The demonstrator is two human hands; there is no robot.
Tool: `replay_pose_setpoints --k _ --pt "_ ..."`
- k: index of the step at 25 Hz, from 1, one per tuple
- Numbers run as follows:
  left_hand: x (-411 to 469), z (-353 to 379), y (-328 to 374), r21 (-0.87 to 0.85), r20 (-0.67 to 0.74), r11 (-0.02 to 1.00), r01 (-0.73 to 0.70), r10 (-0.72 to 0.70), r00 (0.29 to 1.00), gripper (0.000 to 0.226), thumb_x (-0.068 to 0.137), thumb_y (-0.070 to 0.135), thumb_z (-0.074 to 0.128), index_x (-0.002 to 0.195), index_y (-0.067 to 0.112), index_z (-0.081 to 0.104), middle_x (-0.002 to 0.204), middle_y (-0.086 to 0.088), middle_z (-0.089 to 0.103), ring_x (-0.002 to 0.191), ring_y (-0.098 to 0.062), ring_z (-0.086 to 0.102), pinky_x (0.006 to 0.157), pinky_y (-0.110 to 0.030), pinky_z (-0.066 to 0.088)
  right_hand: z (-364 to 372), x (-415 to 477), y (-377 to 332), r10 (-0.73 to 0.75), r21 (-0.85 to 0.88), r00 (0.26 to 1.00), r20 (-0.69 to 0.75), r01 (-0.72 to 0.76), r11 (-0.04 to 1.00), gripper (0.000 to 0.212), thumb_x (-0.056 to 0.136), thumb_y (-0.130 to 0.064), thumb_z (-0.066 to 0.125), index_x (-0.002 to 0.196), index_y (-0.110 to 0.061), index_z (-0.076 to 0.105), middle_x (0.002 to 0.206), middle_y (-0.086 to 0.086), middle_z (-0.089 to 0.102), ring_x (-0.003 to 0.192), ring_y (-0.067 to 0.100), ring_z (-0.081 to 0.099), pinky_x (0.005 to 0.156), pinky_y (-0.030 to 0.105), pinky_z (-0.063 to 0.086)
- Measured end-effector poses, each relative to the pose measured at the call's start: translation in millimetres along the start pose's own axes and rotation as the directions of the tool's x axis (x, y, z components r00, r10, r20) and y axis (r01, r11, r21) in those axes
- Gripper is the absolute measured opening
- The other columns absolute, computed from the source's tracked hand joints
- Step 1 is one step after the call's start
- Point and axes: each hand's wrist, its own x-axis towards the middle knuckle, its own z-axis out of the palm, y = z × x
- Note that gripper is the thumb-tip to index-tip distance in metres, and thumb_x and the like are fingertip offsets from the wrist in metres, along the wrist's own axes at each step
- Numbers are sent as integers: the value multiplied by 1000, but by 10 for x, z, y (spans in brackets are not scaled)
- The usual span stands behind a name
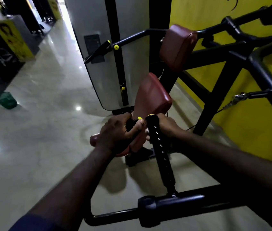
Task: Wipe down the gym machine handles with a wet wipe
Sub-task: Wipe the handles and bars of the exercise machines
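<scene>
A black ribbed handle with a yellow end cap rises from the machine's lower bar. My right hand grips its top from the right. A small white bit, likely the wet wipe, shows at my fingers against the handle. Just to the left, my left hand curls round a second short black handle tipped with a yellow cap. Most of the wipe, if it is one, is hidden under my right hand.
A maroon seat pad and back pad sit beyond my hands. A grey weight-stack cover stands behind, and the black frame runs along a yellow wall. A green basket stands on the polished floor at left.
</scene>
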Motion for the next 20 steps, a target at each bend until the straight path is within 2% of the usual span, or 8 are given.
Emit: replay_pose_setpoints --k 2,4,5,8,12,15,18,20 --pt "7 -1 4 -12 4 1000 -5 5 1000 49 93 71 47 70 28 45 63 9 48 65 -18 51 57 -36 44 -74 -156 160 -189 -302 979 -71 160 940 47 107 -41 45 103 -3 73 101 11 78 90 27 76 82 39 59" --pt "6 -8 -16 -22 13 1000 -21 21 1000 46 94 71 46 67 34 40 61 10 46 63 -18 50 57 -35 45 -60 -392 304 -247 -450 969 28 233 862 71 103 -68 30 140 -14 58 142 -10 57 131 7 53 114 33 38" --pt "5 -7 -18 -30 18 999 -26 26 999 48 94 72 45 66 34 39 60 9 46 62 -19 50 57 -37 46 -52 -458 385 -248 -404 967 64 252 879 82 99 -75 27 152 -15 45 149 -14 46 136 0 42 117 24 29" --pt "18 3 -48 -15 35 999 -35 36 999 60 91 82 35 66 28 38 60 5 46 61 -22 52 57 -38 47 86 -554 532 -373 -320 914 -161 309 895 65 108 -53 36 136 1 61 123 11 70 110 14 64 87 14 43" --pt "31 -3 -64 -29 51 998 -55 57 997 62 90 81 34 68 23 41 62 4 49 63 -22 55 56 -34 41 229 -389 379 -505 -651 799 -328 196 734 41 105 -32 54 141 -14 61 123 10 72 114 23 67 83 26 46" --pt "14 -16 -67 -39 60 997 -70 72 996 59 90 81 32 65 29 37 65 3 50 66 -24 57 57 -32 36 324 -174 94 -356 -604 878 -321 100 790 35 102 -39 54 126 -15 63 115 7 72 108 25 69 76 27 44" --pt "-31 -29 -79 -16 79 997 -72 73 994 60 91 82 30 71 27 43 71 0 58 73 -29 65 59 -35 47 362 -252 71 -306 -701 911 -276 27 713 38 107 -42 46 131 -12 53 121 15 67 111 34 64 80 34 46" --pt "-76 -31 -107 31 79 996 -80 77 994 63 92 81 29 85 24 54 81 -2 67 82 -30 69 62 -36 50 294 -417 299 -295 -745 929 -224 31 666 26 104 -39 45 106 -17 59 107 16 68 98 35 67 82 40 54"
